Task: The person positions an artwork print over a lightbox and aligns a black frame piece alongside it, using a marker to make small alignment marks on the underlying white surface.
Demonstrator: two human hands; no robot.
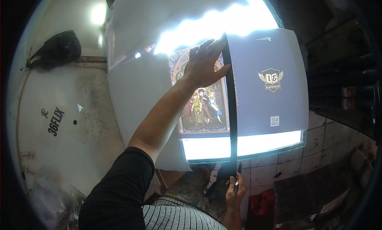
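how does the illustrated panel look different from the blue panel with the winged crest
The illustrated panel is crowded with cartoon figures inside an ornate border; the blue panel is mostly plain, with a crest and a small square code.
The illustrated panel is partly covered by the left hand; the blue panel has no hand on it.
Both lie over the lit surface, on opposite sides of the black strip.

I see a light table [266,143] glaring blown-out white on my feed; the tiled floor [314,146] sits dim, and the edges curve into blackness.
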